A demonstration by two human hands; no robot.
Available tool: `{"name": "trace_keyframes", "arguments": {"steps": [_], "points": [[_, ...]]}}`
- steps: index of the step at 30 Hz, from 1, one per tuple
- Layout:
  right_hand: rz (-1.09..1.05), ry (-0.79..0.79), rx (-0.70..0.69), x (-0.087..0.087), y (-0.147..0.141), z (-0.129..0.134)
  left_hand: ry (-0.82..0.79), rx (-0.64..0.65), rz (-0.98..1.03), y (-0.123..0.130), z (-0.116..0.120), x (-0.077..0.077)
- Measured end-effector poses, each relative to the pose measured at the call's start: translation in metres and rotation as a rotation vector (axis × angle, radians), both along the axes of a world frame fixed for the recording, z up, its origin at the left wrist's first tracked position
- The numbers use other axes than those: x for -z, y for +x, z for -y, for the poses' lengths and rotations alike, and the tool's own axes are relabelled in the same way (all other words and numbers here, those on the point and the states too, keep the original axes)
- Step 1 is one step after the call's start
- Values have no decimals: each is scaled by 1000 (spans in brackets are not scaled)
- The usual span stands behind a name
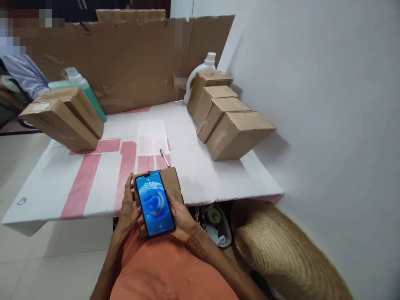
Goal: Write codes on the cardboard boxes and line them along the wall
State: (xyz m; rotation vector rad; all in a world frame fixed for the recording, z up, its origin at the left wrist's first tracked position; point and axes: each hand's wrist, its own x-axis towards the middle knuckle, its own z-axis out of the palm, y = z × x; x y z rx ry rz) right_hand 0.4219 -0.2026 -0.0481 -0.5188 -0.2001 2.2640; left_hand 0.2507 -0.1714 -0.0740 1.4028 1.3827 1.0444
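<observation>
A smartphone (155, 204) with a lit blue screen reading 5:56 lies in my right hand (184, 221), its thumb along the phone's right edge. Fingertips curl round the phone's lower left edge. Behind the phone is a small brown cardboard box (173, 183), partly covered by it. My left hand (127, 208) is closed at the left side of this box; most of its fingers are hidden. Just beyond the box, a pen (164, 158) rests on the table near a white sheet of paper (152, 135).
The table (193, 179) has a white and pink cover. Cardboard boxes stand at its left (59, 125) and right (240, 133), near a green bottle (93, 100) and a white jug (203, 66). A cardboard panel (134, 62) rises behind. A straw hat (275, 246) is at lower right.
</observation>
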Motion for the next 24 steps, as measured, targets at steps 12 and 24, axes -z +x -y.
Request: {"name": "trace_keyframes", "arguments": {"steps": [12, 24], "points": [[-21, -7, 6, 7, 3, 2, -4, 15, -39, 2, -1, -4], [82, 88, 39, 3, 17, 1, -40, -7, -58, 0, 1, 2]]}}
